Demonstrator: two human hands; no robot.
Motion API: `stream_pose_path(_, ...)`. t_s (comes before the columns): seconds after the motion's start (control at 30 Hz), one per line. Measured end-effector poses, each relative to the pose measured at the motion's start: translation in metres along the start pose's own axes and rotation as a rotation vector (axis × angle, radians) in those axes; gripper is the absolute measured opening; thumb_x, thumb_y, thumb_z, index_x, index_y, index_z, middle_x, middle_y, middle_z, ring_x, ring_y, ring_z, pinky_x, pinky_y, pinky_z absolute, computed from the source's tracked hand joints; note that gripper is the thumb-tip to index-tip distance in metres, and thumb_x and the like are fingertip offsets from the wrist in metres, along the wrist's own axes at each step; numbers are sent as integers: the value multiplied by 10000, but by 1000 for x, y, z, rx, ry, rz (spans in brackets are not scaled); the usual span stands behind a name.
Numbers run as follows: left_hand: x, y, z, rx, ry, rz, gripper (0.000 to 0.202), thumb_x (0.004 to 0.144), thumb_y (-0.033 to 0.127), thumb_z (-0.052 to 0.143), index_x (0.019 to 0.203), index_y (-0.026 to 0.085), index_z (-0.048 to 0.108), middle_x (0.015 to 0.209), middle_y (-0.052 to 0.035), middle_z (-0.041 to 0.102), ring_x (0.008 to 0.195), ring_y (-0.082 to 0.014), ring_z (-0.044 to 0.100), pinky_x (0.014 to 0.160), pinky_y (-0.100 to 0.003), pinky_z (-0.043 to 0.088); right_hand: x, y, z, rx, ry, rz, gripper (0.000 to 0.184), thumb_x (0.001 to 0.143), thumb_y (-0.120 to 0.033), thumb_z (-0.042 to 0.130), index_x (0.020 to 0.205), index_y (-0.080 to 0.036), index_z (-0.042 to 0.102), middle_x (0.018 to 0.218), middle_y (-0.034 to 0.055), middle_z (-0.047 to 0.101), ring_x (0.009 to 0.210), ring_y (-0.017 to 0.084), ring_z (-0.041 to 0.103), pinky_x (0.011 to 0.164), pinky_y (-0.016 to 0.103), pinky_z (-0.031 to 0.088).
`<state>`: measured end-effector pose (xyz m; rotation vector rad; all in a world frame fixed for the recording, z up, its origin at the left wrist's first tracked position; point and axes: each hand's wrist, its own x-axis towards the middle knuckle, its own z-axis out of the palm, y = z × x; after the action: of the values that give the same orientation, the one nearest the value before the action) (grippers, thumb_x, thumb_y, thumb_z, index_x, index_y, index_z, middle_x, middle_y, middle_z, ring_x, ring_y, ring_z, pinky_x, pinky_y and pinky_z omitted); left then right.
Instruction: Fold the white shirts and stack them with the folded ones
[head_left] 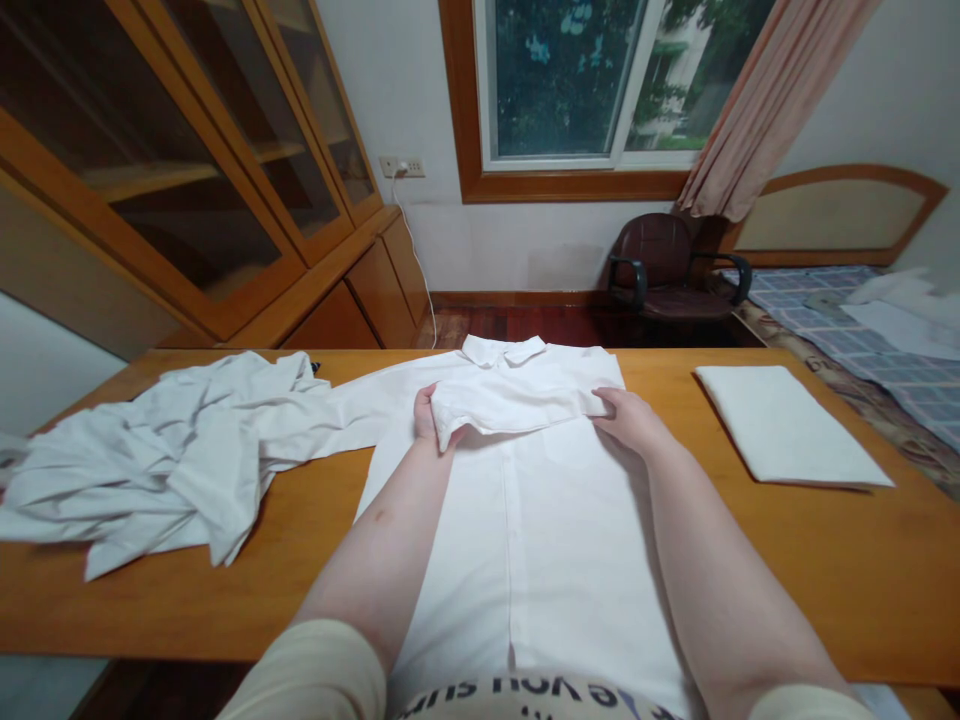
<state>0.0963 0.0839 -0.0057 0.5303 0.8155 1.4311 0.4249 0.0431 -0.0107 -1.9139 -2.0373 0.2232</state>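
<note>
Gripping a shirt sleeve (pixel 517 402), both closed hands (pixel 425 416) (pixel 630 418) hover over a wooden table (pixel 847 560), a window (pixel 562 85) beyond.

Shirt (pixel 555 540) on table (pixel 810 590); clothes (pixel 172 450) left; chair (pixel 660 260) behind

Plain white is shown by the shirt (pixel 559 560), the rumpled heap of cloth (pixel 165 460) and the folded piece (pixel 795 425); the table (pixel 315 540) is coloured honey-brown; the cream top (pixel 319 665) is printed with dark lettering (pixel 576 690); the curtain (pixel 784 110) is tinted pink; the chair (pixel 654 245) is coloured maroon, its armrests (pixel 638 285) black; the bed cover (pixel 855 340) is patterned in blue-grey plaid.
</note>
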Motion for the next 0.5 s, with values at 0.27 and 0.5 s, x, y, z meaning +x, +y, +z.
stream_pose_path(0.27,-2,-3,5,-20,-18,4,208,657,379,446,684,210,563,809,-49,697,1018,-262,627,888,-379,503,-4,4,-16,-50,288,322,264,739,-122,468,908,-218,647,953,54,624,856,194,567,654,275,394)
stream_pose_path(0.5,-1,-2,0,-299,26,-76,117,638,267,495,667,188,577,684,-22,679,740,-221,676,772,-354,537,-1,13,-10,-42,98,473,369,767,-355,546,1078,-160,584,1039,135,625,909,254,575,718,324,416)
